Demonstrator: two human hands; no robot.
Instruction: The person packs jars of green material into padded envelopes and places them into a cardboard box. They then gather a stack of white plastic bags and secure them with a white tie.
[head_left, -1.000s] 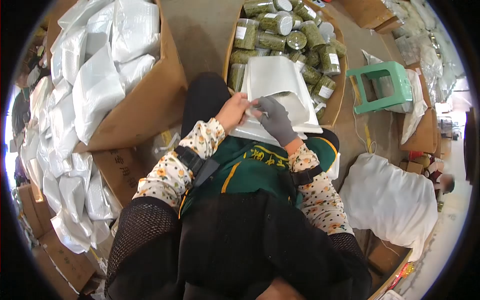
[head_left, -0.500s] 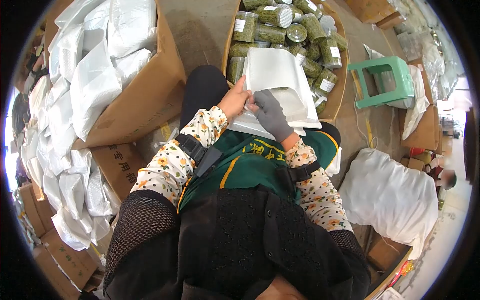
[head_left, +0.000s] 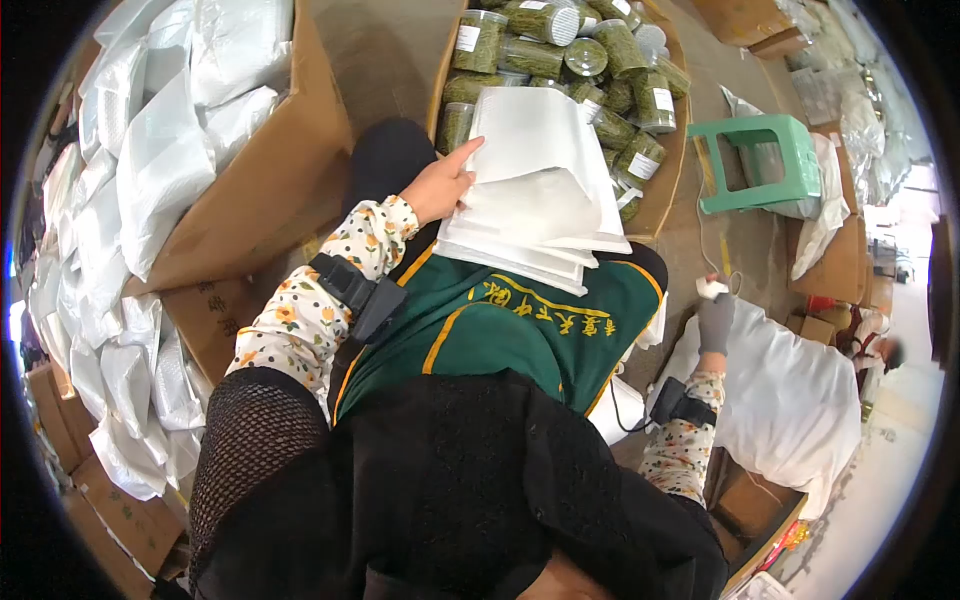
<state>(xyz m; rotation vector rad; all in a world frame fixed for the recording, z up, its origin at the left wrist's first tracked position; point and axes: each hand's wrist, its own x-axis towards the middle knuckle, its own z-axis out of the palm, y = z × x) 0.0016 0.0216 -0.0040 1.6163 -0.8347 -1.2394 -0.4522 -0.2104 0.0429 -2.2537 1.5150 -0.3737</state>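
Note:
A stack of white padded mailers point(head_left: 540, 130) lies across my lap and against the carton of jars, the top one with its flap loose. My bare left hand point(head_left: 440, 188) rests at the stack's left edge, index finger stretched along it and the other fingers partly bent. Out to the right, my right hand point(head_left: 714, 318) in a grey glove with bare fingertips is closed on a small white scrap point(head_left: 712, 289); its exact kind is too small to tell. That hand is above or beside a large white sack point(head_left: 780, 390).
Labelled clear jars of green dried stuff point(head_left: 530, 57) fill a carton point(head_left: 672, 195) ahead. To the left, a big carton point(head_left: 250, 190) overflows with white mailers point(head_left: 165, 155). A green plastic stool point(head_left: 770, 165) stands to the right, with a cord point(head_left: 702, 220) on the floor.
My right hand has left the mailers and swung far right with a small white scrap. My left hand has shifted slightly left, its index finger now stretched out. The mailers stay on my lap.

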